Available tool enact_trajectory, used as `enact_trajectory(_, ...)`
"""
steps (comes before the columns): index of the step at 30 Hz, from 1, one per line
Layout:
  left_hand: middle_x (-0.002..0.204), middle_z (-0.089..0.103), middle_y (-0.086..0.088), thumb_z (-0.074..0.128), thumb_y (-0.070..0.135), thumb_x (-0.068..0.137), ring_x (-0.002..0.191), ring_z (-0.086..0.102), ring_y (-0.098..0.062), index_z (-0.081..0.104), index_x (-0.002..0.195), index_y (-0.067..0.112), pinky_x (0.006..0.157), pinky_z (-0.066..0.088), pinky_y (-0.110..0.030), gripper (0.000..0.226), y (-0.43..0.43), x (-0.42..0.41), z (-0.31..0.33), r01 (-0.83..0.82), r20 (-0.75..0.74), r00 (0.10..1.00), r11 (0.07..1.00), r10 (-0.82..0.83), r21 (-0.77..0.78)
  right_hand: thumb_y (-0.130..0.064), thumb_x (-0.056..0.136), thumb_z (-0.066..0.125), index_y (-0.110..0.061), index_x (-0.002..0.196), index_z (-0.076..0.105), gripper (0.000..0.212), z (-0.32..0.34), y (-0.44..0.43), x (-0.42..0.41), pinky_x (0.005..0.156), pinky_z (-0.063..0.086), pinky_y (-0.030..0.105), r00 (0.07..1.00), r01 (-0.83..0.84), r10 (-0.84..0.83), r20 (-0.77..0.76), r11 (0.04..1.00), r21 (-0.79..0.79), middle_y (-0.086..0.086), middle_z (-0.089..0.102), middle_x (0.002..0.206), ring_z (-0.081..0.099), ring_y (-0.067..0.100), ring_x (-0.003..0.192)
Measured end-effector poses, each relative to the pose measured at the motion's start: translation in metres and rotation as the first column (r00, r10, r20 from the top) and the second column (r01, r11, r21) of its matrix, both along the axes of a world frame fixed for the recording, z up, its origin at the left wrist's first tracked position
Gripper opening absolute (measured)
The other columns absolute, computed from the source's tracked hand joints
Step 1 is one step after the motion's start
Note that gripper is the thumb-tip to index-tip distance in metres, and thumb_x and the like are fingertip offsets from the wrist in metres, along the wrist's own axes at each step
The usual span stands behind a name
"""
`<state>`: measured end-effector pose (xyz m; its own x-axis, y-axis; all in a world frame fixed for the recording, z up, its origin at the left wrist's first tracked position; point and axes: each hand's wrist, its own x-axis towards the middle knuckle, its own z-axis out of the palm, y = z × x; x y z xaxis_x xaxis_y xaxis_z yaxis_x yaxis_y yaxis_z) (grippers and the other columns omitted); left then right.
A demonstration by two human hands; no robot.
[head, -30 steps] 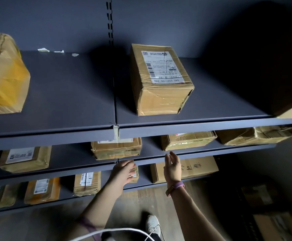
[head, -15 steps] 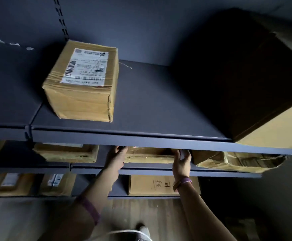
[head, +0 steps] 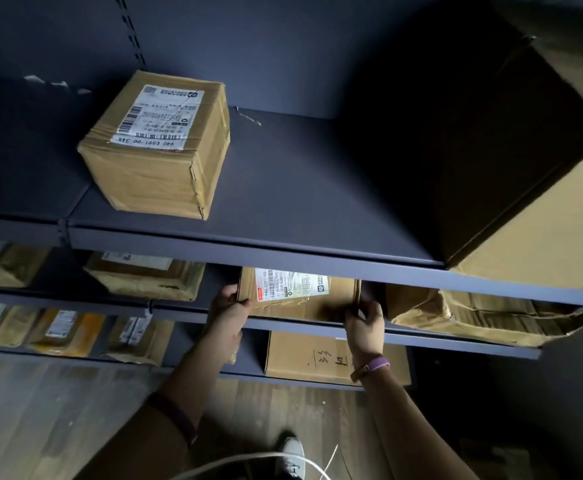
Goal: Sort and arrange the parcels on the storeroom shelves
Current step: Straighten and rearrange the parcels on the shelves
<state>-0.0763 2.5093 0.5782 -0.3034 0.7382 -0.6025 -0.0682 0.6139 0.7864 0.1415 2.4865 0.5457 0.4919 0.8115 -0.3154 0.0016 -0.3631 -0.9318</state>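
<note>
Parcel position: the flat cardboard parcel (head: 297, 296) lies on the second shelf (head: 456, 342), partly hidden under the front lip of the top shelf (head: 318, 202). It is a thin rectangular slab of brown corrugated board. A white printed label with barcodes sits on its upper face, which is creased.

Hand state: your left hand (head: 229, 304) grips the parcel's left edge, with the fingers curled round the near corner. Your right hand (head: 364, 320) grips the right edge in the same way, fingers bent over the board. A purple wristband (head: 373, 366) circles the right wrist.

Adjacent items, second shelf: a crushed parcel (head: 473, 317) with wrinkled, torn wrapping lies just beside your right hand. A low taped box (head: 144, 275) sits to the left of your left hand, apart from it.

Top shelf: a cube-shaped box (head: 158, 150) stands near the front edge, wrapped in glossy brown tape, with its white shipping label facing up. A large plain carton (head: 543, 220) fills the right end, its near corner overhanging the lip.

Third shelf: a flat box (head: 304, 355) with handwritten marks on its face lies under the held parcel.

Shelving is smooth, matt, dark grey metal. The floor (head: 40, 410) is wood plank, and one light shoe (head: 293, 455) shows on it.
</note>
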Motion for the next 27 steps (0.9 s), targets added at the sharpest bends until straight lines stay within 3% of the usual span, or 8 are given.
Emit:
enact_trajectory(2, 0.118, 0.064, -0.014, 0.055, -0.012, 0.087, 0.105, 0.06, -0.024, 0.055, 0.121, 0.003, 0.099, 0.048, -0.04, 0.038, -0.016, -0.001, -0.002, -0.005, -0.04, 0.999, 1.0, 0.004, -0.012, 0.014, 0.087, 0.05, -0.008, 0.107, 0.054, 0.029, -0.002, -0.019, -0.003, 0.057, 0.048, 0.006, 0.999, 0.036, -0.036, -0.016, 0.999, 0.005, -0.002, 0.062, 0.091, 0.061, 0.012, 0.083)
enact_trajectory(10, 0.113, 0.067, -0.015, 0.06, -0.012, 0.083, 0.105, 0.063, -0.027, 0.057, 0.099, 0.017, 0.097, 0.05, -0.047, 0.034, -0.061, -0.007, -0.026, 0.029, -0.06, 0.998, 0.998, -0.031, -0.048, 0.016, 0.087, 0.048, -0.006, 0.111, 0.053, 0.032, -0.015, -0.075, -0.009, 0.056, 0.049, 0.005, 0.992, 0.101, -0.106, -0.075, 0.993, -0.06, -0.004, 0.062, 0.094, 0.06, 0.004, 0.084)
enact_trajectory(13, 0.114, 0.066, -0.012, 0.061, -0.009, 0.084, 0.106, 0.062, -0.026, 0.057, 0.108, 0.014, 0.099, 0.049, -0.045, 0.033, -0.065, -0.007, -0.025, 0.029, -0.048, 0.998, 0.998, -0.031, -0.047, 0.016, 0.087, 0.048, -0.009, 0.11, 0.053, 0.034, -0.013, -0.077, -0.008, 0.06, 0.049, 0.01, 0.992, 0.096, -0.101, -0.077, 0.993, -0.061, -0.006, 0.061, 0.095, 0.06, 0.002, 0.086)
enact_trajectory(17, 0.113, 0.064, -0.011, 0.064, -0.004, 0.086, 0.106, 0.062, -0.026, 0.054, 0.124, 0.009, 0.099, 0.049, -0.04, 0.041, -0.051, -0.009, -0.012, -0.01, 0.051, 0.999, 1.0, 0.009, 0.025, 0.002, 0.091, 0.057, -0.01, 0.114, 0.058, 0.026, -0.003, -0.058, -0.008, 0.076, 0.051, 0.019, 0.995, 0.096, -0.096, -0.023, 0.995, 0.008, -0.002, 0.065, 0.102, 0.063, 0.009, 0.091)
enact_trajectory(20, 0.099, 0.065, -0.005, 0.067, 0.002, 0.086, 0.088, 0.064, -0.017, 0.06, 0.116, 0.013, 0.081, 0.052, -0.026, 0.033, -0.027, -0.008, 0.001, -0.077, 0.121, 0.991, 0.989, 0.062, 0.124, -0.003, 0.093, 0.059, -0.005, 0.121, 0.06, 0.028, 0.007, -0.028, -0.005, 0.089, 0.051, 0.035, 0.994, 0.103, -0.103, 0.025, 0.994, 0.023, 0.005, 0.066, 0.109, 0.064, 0.019, 0.098)
enact_trajectory(22, 0.092, 0.066, -0.001, 0.067, 0.002, 0.086, 0.082, 0.064, -0.013, 0.064, 0.105, 0.016, 0.072, 0.051, -0.022, 0.024, -0.009, -0.005, 0.002, -0.125, 0.104, 0.988, 0.982, 0.111, 0.142, -0.001, 0.093, 0.056, -0.007, 0.119, 0.061, 0.028, 0.008, -0.008, -0.002, 0.087, 0.051, 0.037, 0.991, 0.088, -0.089, 0.097, 0.996, 0.014, 0.006, 0.067, 0.106, 0.063, 0.021, 0.095)
enact_trajectory(25, 0.092, 0.066, -0.005, 0.065, -0.001, 0.087, 0.082, 0.064, -0.014, 0.063, 0.089, 0.018, 0.072, 0.051, -0.025, 0.019, 0.015, -0.001, -0.005, -0.16, 0.07, 0.986, 0.98, 0.153, 0.117, -0.008, 0.094, 0.057, -0.006, 0.114, 0.06, 0.02, 0.004, 0.017, 0.001, 0.087, 0.05, 0.038, 0.993, 0.076, -0.074, 0.097, 0.997, -0.019, 0.009, 0.067, 0.103, 0.061, 0.02, 0.09)
enact_trajectory(27, 0.093, 0.065, -0.01, 0.065, 0.001, 0.088, 0.083, 0.063, -0.02, 0.061, 0.087, 0.016, 0.082, 0.054, -0.034, 0.015, 0.026, 0.0, -0.01, -0.147, 0.016, 0.989, 0.985, 0.146, 0.086, -0.01, 0.095, 0.057, -0.002, 0.115, 0.058, 0.021, 0.0, 0.028, 0.001, 0.089, 0.049, 0.041, 0.995, 0.074, -0.07, 0.071, 0.996, -0.051, 0.01, 0.066, 0.1, 0.059, 0.022, 0.089)
